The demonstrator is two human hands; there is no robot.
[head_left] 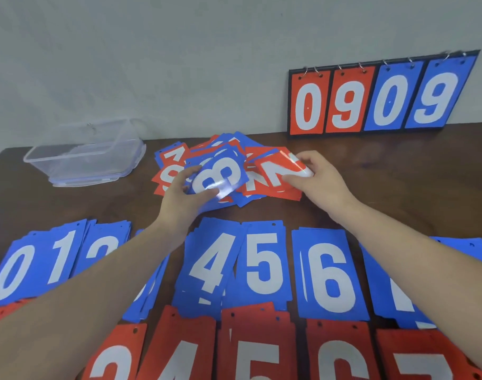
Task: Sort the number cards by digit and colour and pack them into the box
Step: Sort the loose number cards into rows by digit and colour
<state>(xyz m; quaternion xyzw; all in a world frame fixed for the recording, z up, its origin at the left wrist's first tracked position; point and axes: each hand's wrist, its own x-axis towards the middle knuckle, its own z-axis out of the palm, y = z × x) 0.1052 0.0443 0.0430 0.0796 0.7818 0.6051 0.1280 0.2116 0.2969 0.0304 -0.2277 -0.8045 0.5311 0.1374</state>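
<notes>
A loose heap of red and blue number cards (229, 145) lies mid-table. My left hand (183, 197) grips a blue 8 card (220, 175) at the heap's near left. My right hand (316, 179) pinches a red 2 card (278, 171) at the heap's right side. In front of me lie sorted stacks: a blue row 0 (13, 271), 1 (63, 255), 2 (105, 242), 4 (209, 266), 5 (263, 263), 6 (329, 274), and a red row 4 (179, 349), 5 (257, 349), 6 (341, 355), 7 (423, 357). My forearms hide parts of both rows.
A clear plastic box (83, 157) stands open at the far left on its lid. A ring-bound scoreboard (377, 98) showing 0 9 0 9 leans on the wall at the back right. The brown table (399, 165) has bare wood right of the heap.
</notes>
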